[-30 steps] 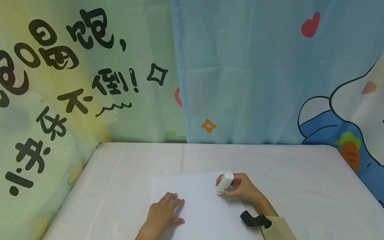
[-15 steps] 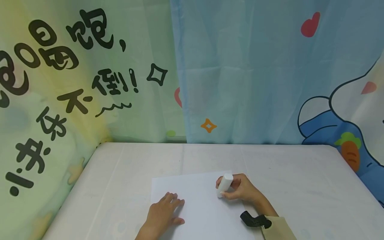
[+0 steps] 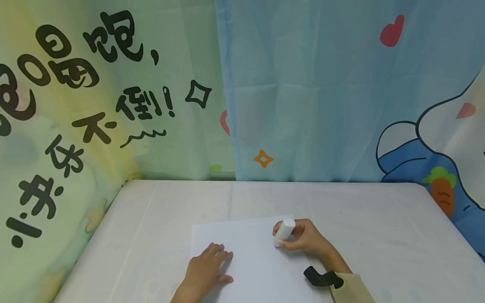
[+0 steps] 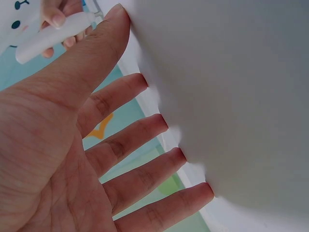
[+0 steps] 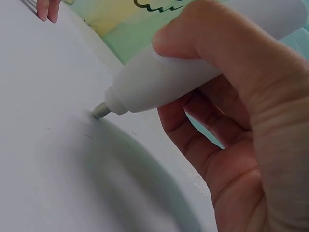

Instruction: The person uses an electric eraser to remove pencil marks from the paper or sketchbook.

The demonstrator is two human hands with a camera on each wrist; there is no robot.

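A white electric eraser (image 3: 284, 232) is gripped in my right hand (image 3: 307, 239), between thumb and fingers. It leans over the upper right part of a white sheet of paper (image 3: 257, 269). In the right wrist view its small grey tip (image 5: 101, 110) meets the paper, and a few tiny dark crumbs or marks lie around it. My left hand (image 3: 206, 267) rests on the left side of the sheet. The left wrist view has its fingers (image 4: 145, 179) spread and fairly straight, fingertips touching the paper, nothing held.
The paper lies on a table with a white cover (image 3: 159, 219). Behind the table hangs a printed curtain (image 3: 303, 105) in green and blue. A black device (image 3: 322, 277) sits at the right wrist, by the sleeve.
The right hand has tilted the electric eraser slightly, its lower end shifting a little toward me and then back. The left hand and the paper have stayed in place.
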